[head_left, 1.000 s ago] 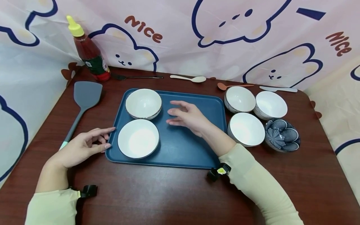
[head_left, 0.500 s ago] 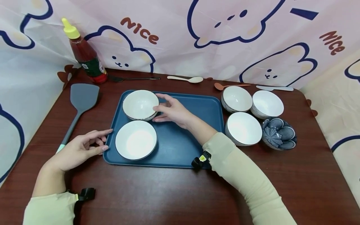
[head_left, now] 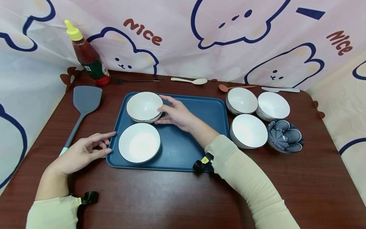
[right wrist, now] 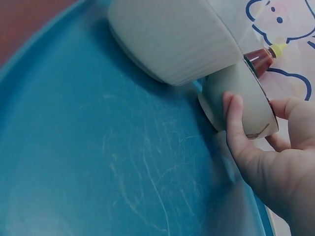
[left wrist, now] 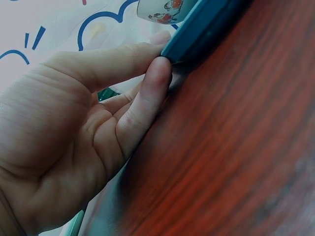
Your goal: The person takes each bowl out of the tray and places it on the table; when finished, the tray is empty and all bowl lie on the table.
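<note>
A blue tray (head_left: 194, 143) lies mid-table with two white bowls on its left half. My right hand (head_left: 171, 111) grips the far bowl (head_left: 143, 106) by its right side, forefinger over the rim and thumb low on the wall. In the right wrist view the thumb (right wrist: 234, 123) presses that bowl's outer wall (right wrist: 241, 83), and the near bowl (right wrist: 172, 39) stands just beside it. The near bowl (head_left: 139, 143) is untouched. My left hand (head_left: 105, 143) rests at the tray's left edge; its forefinger and thumb (left wrist: 157, 73) touch the tray's rim (left wrist: 206, 24).
Three white bowls (head_left: 248, 130) and a blue patterned bowl (head_left: 284, 136) stand right of the tray. A grey spatula (head_left: 83, 105) lies at the left, a red sauce bottle (head_left: 90, 58) at the back left. Spoons (head_left: 190, 81) line the back edge under the printed cloth.
My right hand moved left from above the middle of the tray to the far bowl and took hold of its right side. The left hand stayed at the tray's edge.
</note>
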Action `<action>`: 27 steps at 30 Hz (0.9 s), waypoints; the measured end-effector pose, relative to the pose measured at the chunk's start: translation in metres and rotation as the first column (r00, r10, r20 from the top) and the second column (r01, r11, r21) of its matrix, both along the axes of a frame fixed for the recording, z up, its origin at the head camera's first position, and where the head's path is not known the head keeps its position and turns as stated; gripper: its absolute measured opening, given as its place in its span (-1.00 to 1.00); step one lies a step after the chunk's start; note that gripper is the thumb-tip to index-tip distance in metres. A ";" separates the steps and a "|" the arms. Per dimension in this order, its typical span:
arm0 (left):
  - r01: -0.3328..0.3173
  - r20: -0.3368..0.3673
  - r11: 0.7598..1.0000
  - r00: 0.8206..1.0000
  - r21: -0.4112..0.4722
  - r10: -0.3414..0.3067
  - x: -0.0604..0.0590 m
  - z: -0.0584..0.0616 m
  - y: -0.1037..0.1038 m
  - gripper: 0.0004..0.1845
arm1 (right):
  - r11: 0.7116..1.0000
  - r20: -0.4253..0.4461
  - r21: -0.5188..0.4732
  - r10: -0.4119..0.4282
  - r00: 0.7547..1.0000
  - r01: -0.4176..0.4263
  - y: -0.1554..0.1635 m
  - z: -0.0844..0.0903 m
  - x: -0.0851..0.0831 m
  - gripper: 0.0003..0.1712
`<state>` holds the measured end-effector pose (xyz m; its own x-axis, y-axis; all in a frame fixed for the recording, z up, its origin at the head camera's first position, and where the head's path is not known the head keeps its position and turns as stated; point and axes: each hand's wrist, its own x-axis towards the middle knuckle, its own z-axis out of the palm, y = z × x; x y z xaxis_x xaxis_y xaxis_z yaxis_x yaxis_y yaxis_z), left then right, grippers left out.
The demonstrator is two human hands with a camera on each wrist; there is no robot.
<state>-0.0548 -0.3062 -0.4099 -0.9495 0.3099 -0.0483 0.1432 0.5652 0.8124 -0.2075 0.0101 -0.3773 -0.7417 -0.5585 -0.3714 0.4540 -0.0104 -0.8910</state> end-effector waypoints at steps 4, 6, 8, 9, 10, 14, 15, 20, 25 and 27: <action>0.006 -0.005 1.000 1.000 0.005 -0.006 0.000 0.000 0.000 -0.43 | 1.000 -0.001 0.002 -0.020 1.000 0.020 0.004 0.003 0.000 -0.32; 0.007 -0.006 1.000 1.000 0.008 -0.007 -0.001 0.000 0.000 -0.43 | 1.000 -0.009 0.006 -0.026 1.000 0.026 0.006 0.005 0.001 -0.32; 0.005 -0.005 1.000 1.000 0.011 -0.005 -0.001 -0.001 -0.001 -0.43 | 0.999 -0.007 0.002 -0.038 0.999 0.038 0.009 0.008 0.002 -0.32; 0.005 -0.004 1.000 1.000 0.012 -0.005 -0.001 -0.001 -0.001 -0.43 | 0.999 -0.005 -0.001 -0.045 0.999 0.045 0.010 0.009 0.003 -0.33; 0.004 -0.002 1.000 1.000 0.014 -0.004 -0.001 -0.001 -0.001 -0.43 | 0.999 -0.001 -0.005 -0.055 0.999 0.055 0.012 0.010 0.004 -0.33; 0.004 0.006 1.000 1.000 0.024 -0.005 0.000 -0.002 -0.001 -0.44 | 0.996 0.016 -0.016 -0.087 0.996 0.087 0.022 0.014 0.007 -0.33; 0.005 0.007 1.000 1.000 0.025 -0.005 0.000 -0.002 -0.001 -0.44 | 0.995 0.019 -0.018 -0.094 0.995 0.094 0.025 0.016 0.008 -0.33; -0.004 0.000 1.000 1.000 0.007 0.004 0.000 -0.001 -0.001 -0.43 | 0.993 0.006 -0.019 -0.116 0.993 0.116 0.042 0.023 0.014 -0.33; -0.002 -0.009 1.000 1.000 -0.012 0.002 0.000 -0.001 0.000 -0.41 | 0.991 -0.010 -0.011 -0.131 0.991 0.131 0.058 0.031 0.020 -0.32; -0.002 -0.013 1.000 1.000 -0.011 0.002 0.000 -0.002 0.000 -0.41 | 0.992 -0.018 -0.004 -0.128 0.992 0.128 0.063 0.034 0.023 -0.31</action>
<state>-0.0546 -0.3067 -0.4116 -0.9506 0.3078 -0.0398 0.1524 0.5747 0.8040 -0.1840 0.0736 -0.3438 -0.8136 -0.4596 -0.3561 0.4329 -0.0699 -0.8987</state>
